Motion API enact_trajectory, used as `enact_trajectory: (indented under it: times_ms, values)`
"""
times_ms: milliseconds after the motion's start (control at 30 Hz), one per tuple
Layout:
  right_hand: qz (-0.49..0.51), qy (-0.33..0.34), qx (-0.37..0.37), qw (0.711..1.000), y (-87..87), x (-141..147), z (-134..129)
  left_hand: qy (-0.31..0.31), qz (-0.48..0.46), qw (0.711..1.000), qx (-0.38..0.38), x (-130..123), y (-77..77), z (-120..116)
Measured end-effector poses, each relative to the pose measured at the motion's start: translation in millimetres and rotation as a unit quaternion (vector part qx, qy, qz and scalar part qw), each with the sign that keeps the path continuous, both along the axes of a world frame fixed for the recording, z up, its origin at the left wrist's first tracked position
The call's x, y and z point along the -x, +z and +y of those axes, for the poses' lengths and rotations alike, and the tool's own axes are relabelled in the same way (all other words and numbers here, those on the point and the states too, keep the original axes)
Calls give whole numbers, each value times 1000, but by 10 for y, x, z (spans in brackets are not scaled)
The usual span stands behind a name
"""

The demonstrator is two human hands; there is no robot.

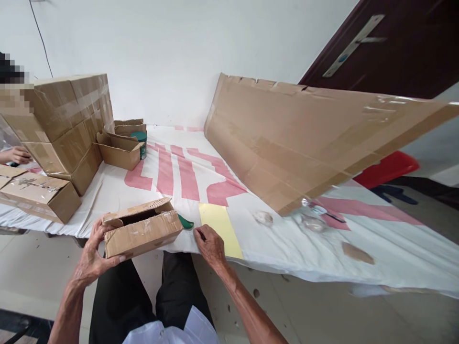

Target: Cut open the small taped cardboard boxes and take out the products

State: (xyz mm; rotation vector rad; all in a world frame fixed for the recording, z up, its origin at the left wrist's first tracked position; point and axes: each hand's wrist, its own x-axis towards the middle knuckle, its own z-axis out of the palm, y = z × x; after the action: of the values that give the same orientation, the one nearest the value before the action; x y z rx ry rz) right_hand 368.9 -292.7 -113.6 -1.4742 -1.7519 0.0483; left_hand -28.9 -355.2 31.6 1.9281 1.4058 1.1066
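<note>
A small brown cardboard box (pixel 143 236) with its top flap partly raised sits at the table's front edge, tilted up toward the right. My left hand (pixel 96 251) grips its left end, thumb along the near side and fingers at the back. Just beyond the box's right end lies a green object (pixel 185 222), mostly hidden by the box. My right hand (pixel 211 244) is beside it, fingers curled together over the cloth; whatever they hold, if anything, is hidden. A yellow sheet (pixel 220 227) lies right behind this hand.
Stacked taped cartons (pixel 71 119) stand at the left, with a long closed box (pixel 43 193) before them. An open box (pixel 120 148) and a green-lidded tub (pixel 141 143) are behind. A large cardboard panel (pixel 304 138) leans at the right. Another person's hand (pixel 19 155) shows far left.
</note>
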Motion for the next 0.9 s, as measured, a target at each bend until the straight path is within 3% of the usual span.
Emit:
enact_trajectory:
  times_ms: [333,633,767,900]
  values:
    - [1,-3,7,1000,-2,9,-10,-1,-1,1000,6,21,-19,22]
    - [28,3,46,999,120,-26,-23,-7,13,1000,18,-12,105,65]
    - [95,38,93,990,270,-24,-35,-19,13,999,23,-4,128,112]
    - [189,67,95,975,632,76,-111,-29,0,999,28,14,112,157]
